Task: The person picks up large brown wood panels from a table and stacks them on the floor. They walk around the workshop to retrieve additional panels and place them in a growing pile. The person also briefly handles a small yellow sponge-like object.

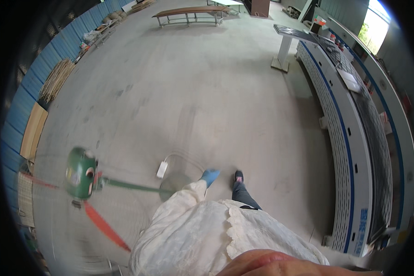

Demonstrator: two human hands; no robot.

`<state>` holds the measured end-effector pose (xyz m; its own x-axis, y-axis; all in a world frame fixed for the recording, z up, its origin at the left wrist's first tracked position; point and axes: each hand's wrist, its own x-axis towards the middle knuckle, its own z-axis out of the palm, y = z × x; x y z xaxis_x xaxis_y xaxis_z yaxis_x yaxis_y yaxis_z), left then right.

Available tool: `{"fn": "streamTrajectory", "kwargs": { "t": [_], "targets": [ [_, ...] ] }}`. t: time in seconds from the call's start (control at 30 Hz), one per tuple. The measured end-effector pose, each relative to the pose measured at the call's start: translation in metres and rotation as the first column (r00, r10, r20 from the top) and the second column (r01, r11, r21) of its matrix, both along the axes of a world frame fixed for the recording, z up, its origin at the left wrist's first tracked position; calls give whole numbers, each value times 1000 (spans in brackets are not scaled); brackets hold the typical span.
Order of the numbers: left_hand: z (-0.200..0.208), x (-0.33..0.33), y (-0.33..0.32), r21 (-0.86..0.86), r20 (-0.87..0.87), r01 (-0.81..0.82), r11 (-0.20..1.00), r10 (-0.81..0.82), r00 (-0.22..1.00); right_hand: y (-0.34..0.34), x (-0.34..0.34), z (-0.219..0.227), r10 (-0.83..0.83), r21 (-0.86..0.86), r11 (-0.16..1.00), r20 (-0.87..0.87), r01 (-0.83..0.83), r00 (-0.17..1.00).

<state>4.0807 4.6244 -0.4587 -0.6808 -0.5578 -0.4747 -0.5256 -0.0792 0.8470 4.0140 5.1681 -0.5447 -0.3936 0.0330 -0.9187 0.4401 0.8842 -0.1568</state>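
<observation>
My left hand point(210, 176), in a blue glove, is low in front of me, left of the middle. Its fingers look closed around a thin white cord, though the detail is small and slightly blurred. That cord arcs over to a white power strip point(162, 169) to the left of the hand. A green pedestal fan point(81, 173) with red blades stands to my left, its pole point(133, 185) running toward a round base near my left sleeve point(188, 195). My right hand is out of the picture.
A long white machine bed point(349, 161) with blue stripes runs along the right. Far ahead stands a low brown-topped bench point(191, 11). Bundled sticks point(57, 79) and wooden boards point(33, 131) lie along the blue wall at left. My dark shoe point(238, 176) is on the grey floor.
</observation>
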Motion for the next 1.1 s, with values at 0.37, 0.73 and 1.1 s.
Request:
{"fn": "streamTrajectory", "kwargs": {
  "t": [0.37,0.73,1.1],
  "targets": [
    [-44,-74,-256,293,425,-665,687,529,735,-483,-506,66,233,-110,944,-441,-311,867],
    [-78,-228,-609,239,514,-479,845,308,801,-894,-666,79,141,-399,876,-323,-270,936],
    [-33,-543,-1030,257,181,-582,772,553,813,-1039,-787,-3,345,66,935,47,-347,937]
  ]
}}
